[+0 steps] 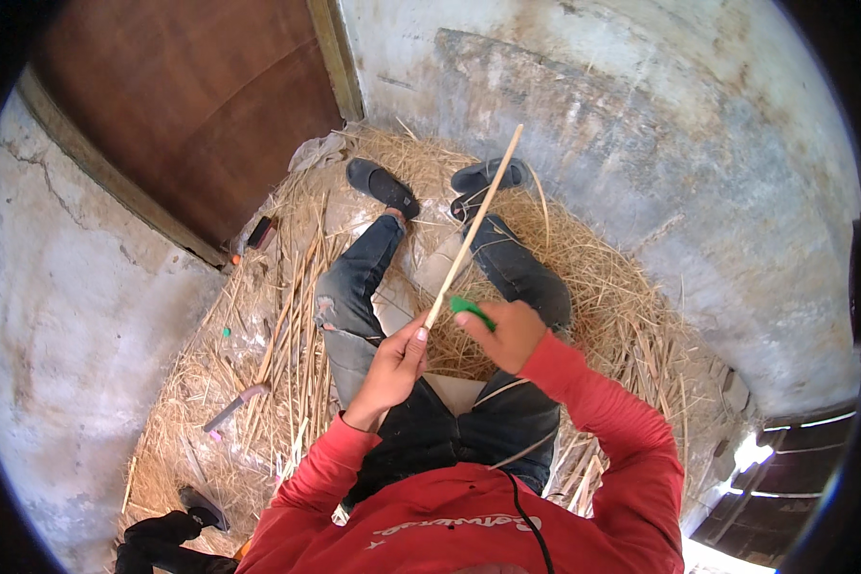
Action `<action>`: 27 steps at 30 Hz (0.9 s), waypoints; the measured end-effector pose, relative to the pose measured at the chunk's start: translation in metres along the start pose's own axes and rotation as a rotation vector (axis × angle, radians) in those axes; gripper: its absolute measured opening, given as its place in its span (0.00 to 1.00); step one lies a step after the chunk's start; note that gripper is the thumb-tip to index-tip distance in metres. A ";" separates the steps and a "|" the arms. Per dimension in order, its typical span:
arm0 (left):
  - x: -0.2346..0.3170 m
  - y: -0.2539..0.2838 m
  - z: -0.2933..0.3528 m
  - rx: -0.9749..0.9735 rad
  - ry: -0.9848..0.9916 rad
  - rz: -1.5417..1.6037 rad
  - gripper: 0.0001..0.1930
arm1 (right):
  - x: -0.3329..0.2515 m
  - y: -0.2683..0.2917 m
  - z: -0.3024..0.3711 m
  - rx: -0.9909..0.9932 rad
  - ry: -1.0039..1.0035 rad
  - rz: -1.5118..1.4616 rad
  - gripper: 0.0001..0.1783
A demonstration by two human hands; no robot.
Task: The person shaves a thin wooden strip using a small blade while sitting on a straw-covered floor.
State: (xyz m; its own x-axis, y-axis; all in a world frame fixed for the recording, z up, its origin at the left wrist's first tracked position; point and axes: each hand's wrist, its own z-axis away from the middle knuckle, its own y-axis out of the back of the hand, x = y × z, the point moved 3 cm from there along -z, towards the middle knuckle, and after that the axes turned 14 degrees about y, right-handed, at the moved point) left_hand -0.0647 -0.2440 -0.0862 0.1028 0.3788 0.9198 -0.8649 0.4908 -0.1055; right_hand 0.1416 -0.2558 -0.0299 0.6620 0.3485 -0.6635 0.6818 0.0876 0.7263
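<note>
My left hand (390, 371) is closed around the lower end of a long pale strip (489, 201) that looks like split bamboo or cane. The strip slants up and to the right, away from me, past my right shoe. My right hand (513, 337) is wrapped round a small green-handled tool (471, 310) beside the strip, just above my left hand. Its blade, if any, cannot be made out. Both hands are above the gap between my legs, in dark torn jeans (349, 287).
Straw and shavings (631, 325) cover the floor, with several long strips (282, 325) lying at left. A curved tool (237, 407) lies there too. Another person's shoe (204, 508) shows at lower left. A brown door (191, 105) and stained walls (641, 143) stand close around.
</note>
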 end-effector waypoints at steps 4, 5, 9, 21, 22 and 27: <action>-0.003 -0.008 0.000 0.005 0.046 -0.003 0.24 | 0.015 -0.022 -0.002 -0.021 0.034 0.072 0.27; -0.005 -0.008 0.001 0.009 0.067 -0.008 0.24 | 0.020 -0.023 -0.001 -0.044 0.028 0.125 0.27; -0.016 -0.004 0.010 0.021 0.124 -0.119 0.23 | 0.073 -0.008 -0.012 0.091 -0.182 0.209 0.34; -0.025 0.022 0.070 -0.079 0.139 -0.207 0.19 | 0.293 0.169 0.065 0.729 -0.538 0.319 0.37; -0.022 0.024 0.063 -0.005 0.130 -0.226 0.20 | 0.271 0.152 0.055 0.689 -0.512 0.236 0.35; -0.013 0.019 0.016 0.126 0.030 -0.220 0.22 | 0.085 0.052 0.014 0.256 -0.270 0.083 0.29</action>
State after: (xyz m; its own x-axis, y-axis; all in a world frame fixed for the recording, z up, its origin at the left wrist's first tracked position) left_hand -0.0907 -0.2521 -0.0943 0.3084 0.2972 0.9036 -0.8743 0.4628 0.1461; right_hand 0.2379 -0.2348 -0.0508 0.7528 0.0831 -0.6529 0.6558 -0.1788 0.7334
